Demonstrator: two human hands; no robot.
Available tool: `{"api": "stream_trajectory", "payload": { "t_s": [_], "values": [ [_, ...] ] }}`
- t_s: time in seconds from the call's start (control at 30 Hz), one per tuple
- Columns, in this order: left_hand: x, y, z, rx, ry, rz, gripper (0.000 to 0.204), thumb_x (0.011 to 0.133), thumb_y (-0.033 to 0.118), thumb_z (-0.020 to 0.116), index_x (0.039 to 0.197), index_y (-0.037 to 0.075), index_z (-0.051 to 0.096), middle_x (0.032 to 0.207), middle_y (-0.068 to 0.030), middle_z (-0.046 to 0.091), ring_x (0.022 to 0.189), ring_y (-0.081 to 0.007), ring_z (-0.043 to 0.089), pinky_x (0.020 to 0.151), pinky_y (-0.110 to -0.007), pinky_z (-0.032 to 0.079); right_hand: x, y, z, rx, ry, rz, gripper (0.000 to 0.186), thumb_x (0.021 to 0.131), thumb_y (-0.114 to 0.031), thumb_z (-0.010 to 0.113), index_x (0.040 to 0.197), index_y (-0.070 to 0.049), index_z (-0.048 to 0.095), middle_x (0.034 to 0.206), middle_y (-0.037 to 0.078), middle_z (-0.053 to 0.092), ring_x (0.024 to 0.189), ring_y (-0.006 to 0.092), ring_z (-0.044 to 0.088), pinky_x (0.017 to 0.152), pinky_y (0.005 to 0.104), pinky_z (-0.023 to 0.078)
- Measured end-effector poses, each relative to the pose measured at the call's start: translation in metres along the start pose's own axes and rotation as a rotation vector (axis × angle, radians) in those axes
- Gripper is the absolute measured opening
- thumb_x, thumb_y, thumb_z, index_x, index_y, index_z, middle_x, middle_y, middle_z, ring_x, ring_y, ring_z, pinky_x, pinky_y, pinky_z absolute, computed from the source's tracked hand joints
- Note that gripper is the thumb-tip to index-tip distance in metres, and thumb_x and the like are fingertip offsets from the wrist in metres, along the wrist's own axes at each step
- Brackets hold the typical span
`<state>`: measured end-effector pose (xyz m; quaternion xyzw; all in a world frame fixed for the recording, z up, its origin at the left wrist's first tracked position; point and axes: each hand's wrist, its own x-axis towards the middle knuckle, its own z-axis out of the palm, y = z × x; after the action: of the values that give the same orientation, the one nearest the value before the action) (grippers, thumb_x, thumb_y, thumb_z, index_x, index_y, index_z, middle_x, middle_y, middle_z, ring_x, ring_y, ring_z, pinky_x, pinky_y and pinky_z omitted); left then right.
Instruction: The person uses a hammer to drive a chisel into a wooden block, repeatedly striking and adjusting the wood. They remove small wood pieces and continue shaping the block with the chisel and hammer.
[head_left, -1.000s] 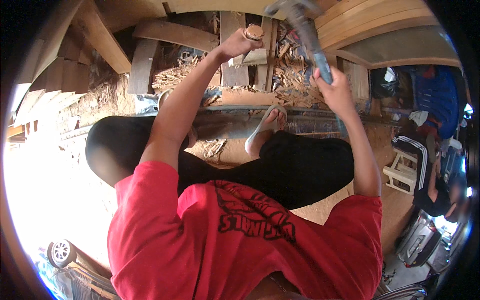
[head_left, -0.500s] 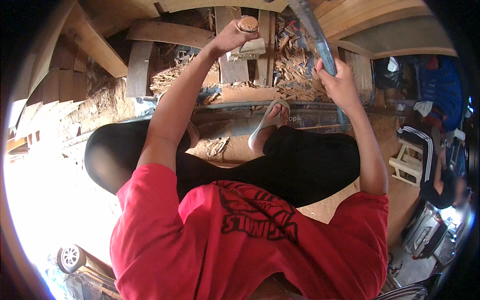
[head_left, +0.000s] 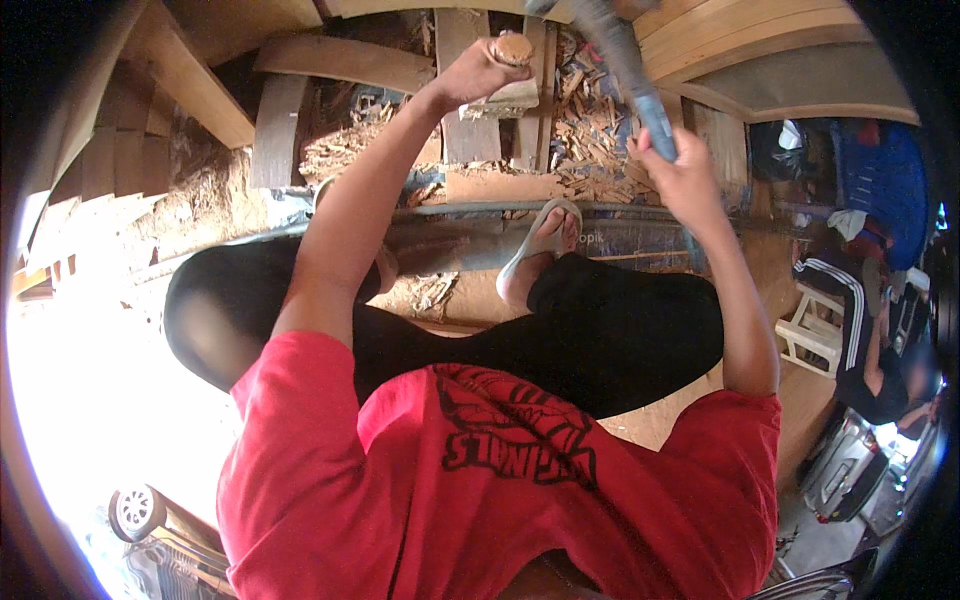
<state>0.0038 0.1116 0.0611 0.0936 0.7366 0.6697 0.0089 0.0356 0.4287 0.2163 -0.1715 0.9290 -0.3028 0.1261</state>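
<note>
My left hand (head_left: 473, 76) is wrapped round a chisel, whose round wooden handle end (head_left: 514, 49) faces up. The chisel stands over a pale wood block (head_left: 509, 99) with a notched look; its blade is mostly hidden by my hand and the block. My right hand (head_left: 683, 172) is closed round the blue-grey grip of a hammer (head_left: 654, 120). The hammer's shaft slants up and to the left, blurred, and its head is largely cut off at the top of the view. The hammer is held apart from the chisel's handle end.
Planks (head_left: 281, 135) and many wood chips (head_left: 590, 100) cover the ground. My sandalled foot (head_left: 548, 238) rests beside the block. Stacked boards (head_left: 750, 40) stand far right. At the right are a blue plastic chair (head_left: 880, 185), a cream stool (head_left: 812, 330) and another person (head_left: 875, 370).
The hammer and my right hand have shifted slightly, with the shaft now blurred. My left hand and the chisel sit a little further right in view. Both grips are unchanged.
</note>
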Motion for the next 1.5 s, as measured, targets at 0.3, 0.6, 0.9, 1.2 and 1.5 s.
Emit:
{"api": "stream_trajectory", "payload": {
  "t_s": [0.3, 0.6, 0.9, 1.2, 1.5],
  "values": [
    [0.0, -0.002, 0.006, 0.014, -0.01, 0.087, 0.024, 0.094, 0.017, 0.079, 0.111, 0.004, 0.07, 0.099, 0.002, 0.071, 0.091, -0.0097, 0.061, 0.084, -0.032, 0.052, 0.003, -0.011, 0.002, -0.086, 0.003, -0.069, 0.022, 0.104, -0.027, 0.067, 0.091, -0.009, 0.065, 0.068, -0.004, 0.052, 0.059, 0.0054, 0.044, 0.055, 0.0301, 0.037],
    [0.003, -0.009, 0.002, 0.007, -0.064, -0.017, 0.02, 0.095, 0.02, 0.078, 0.101, 0.002, 0.07, 0.091, 0.0006, 0.071, 0.088, -0.0101, 0.062, 0.082, -0.032, 0.052, 0.007, -0.002, -0.001, -0.115, -0.024, -0.028, 0.028, 0.1, -0.03, 0.069, 0.092, -0.004, 0.066, 0.066, 0.005, 0.056, 0.062, 0.0168, 0.052, 0.061, 0.0387, 0.044],
    [0.004, -0.007, 0.006, 0.002, 0.011, 0.035, 0.023, 0.093, 0.017, 0.078, 0.109, 0.002, 0.072, 0.095, -0.0006, 0.072, 0.089, -0.012, 0.063, 0.085, -0.033, 0.053, 0.009, 0.005, 0.006, -0.126, -0.106, 0.036, 0.02, 0.1, -0.022, 0.069, 0.096, -0.003, 0.067, 0.068, 0.005, 0.056, 0.063, 0.0132, 0.05, 0.061, 0.0369, 0.044],
    [0.007, -0.005, 0.004, 0.067, 0.041, -0.046, 0.023, 0.093, 0.02, 0.079, 0.107, 0.003, 0.073, 0.091, -0.0006, 0.073, 0.086, -0.0107, 0.063, 0.081, -0.033, 0.055, 0.013, 0.005, -0.019, 0.222, -0.051, 0.229, 0.003, 0.101, -0.014, 0.065, 0.1, -0.011, 0.063, 0.069, -0.006, 0.049, 0.056, 0.0039, 0.044, 0.047, 0.0257, 0.032],
    [-0.005, 0.018, 0.017, 0.166, 0.263, -0.07, 0.033, 0.093, 0.032, 0.081, 0.106, 0.002, 0.074, 0.094, -0.0103, 0.078, 0.088, -0.0183, 0.072, 0.082, -0.037, 0.057, 0.029, 0.07, 0.029, 0.415, -0.575, 0.92, 0.009, 0.099, -0.007, 0.061, 0.105, -0.01, 0.055, 0.065, -0.009, 0.044, 0.046, 0.003, 0.036, 0.038, 0.0218, 0.031]
  ]
}}
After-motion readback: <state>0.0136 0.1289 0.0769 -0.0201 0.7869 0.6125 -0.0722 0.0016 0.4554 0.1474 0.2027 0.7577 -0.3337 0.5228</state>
